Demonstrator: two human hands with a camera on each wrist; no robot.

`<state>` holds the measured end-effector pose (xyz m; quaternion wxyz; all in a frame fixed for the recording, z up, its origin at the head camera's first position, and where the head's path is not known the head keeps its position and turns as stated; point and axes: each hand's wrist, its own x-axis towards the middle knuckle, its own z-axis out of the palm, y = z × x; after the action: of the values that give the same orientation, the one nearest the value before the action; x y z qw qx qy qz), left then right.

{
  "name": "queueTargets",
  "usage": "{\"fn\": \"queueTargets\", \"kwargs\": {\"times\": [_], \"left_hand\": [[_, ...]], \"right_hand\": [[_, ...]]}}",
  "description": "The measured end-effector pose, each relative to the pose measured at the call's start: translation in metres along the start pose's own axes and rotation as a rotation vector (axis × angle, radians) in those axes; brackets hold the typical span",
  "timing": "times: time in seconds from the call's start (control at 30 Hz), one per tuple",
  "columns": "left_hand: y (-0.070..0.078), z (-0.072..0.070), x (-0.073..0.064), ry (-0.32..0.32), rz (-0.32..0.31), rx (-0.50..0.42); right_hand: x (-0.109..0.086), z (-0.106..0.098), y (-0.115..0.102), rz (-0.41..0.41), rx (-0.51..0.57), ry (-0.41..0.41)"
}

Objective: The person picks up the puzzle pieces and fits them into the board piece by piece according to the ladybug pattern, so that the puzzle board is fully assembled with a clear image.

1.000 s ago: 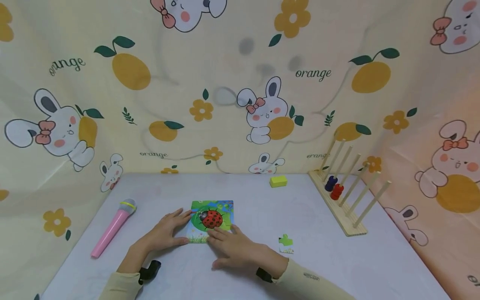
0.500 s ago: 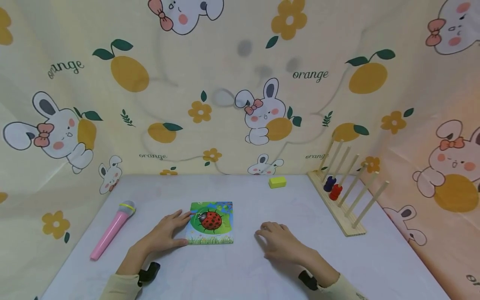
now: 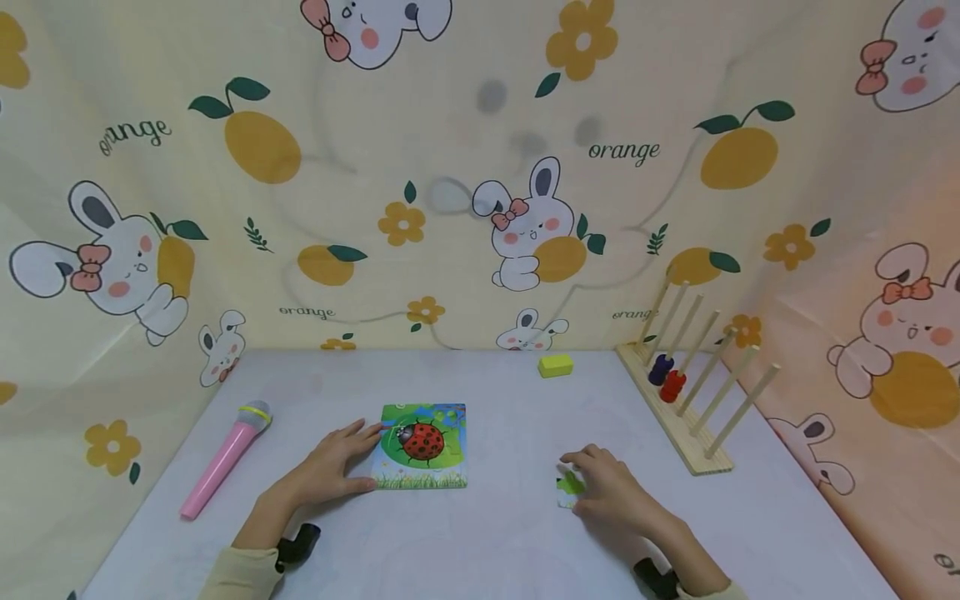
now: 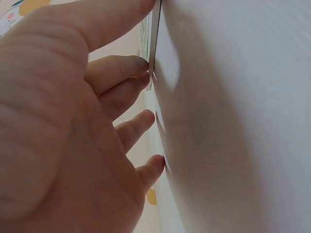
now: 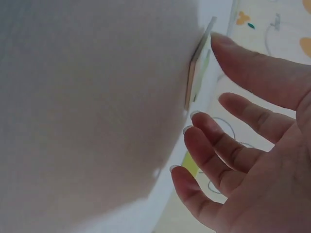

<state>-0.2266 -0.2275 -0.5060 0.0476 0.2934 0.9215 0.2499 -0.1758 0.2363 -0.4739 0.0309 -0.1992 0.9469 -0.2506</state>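
Note:
A square ladybug puzzle [image 3: 442, 467] lies flat on the white table, left of centre. My left hand [image 3: 330, 467] rests along its left side, fingers spread and loose; in the left wrist view the fingertips meet the thin puzzle edge [image 4: 154, 43]. To the right, a small green and white puzzle piece [image 3: 567, 487] lies on the table, partly hidden under my right hand [image 3: 618, 493]. That hand's thumb and fingers are bent loosely around it. The right wrist view shows the piece [image 5: 196, 73] beside the thumb tip, with the other fingers apart from it.
A pink toy microphone [image 3: 225, 462] lies at the left. At the back sits a yellow block [image 3: 555, 366]. A wooden peg rack [image 3: 701, 442] with blue and red beads stands at the right. A printed cloth [image 3: 450, 275] surrounds the table.
My right hand has left the ladybug puzzle and moved right, first short of the small piece and now over it. The left hand has stayed at the puzzle's left side.

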Motion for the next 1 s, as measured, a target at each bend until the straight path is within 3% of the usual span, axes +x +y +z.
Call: {"fn": "queueTargets", "kwargs": {"times": [0.2,0.53,1.0], "left_hand": [[0.0018,-0.0008,0.0007,0.002,0.001,0.000],[0.0004,0.0014,0.0019,-0.012,-0.038,0.002],[0.0012,0.0005,0.0008,-0.001,-0.017,0.002]], "right_hand": [[0.0006,0.0044,0.0009,-0.055,0.015,0.014],[0.0009,0.0069,0.0000,-0.041,0.018,0.019],[0.0008,0.0067,-0.0019,-0.032,-0.037,0.023]]}}
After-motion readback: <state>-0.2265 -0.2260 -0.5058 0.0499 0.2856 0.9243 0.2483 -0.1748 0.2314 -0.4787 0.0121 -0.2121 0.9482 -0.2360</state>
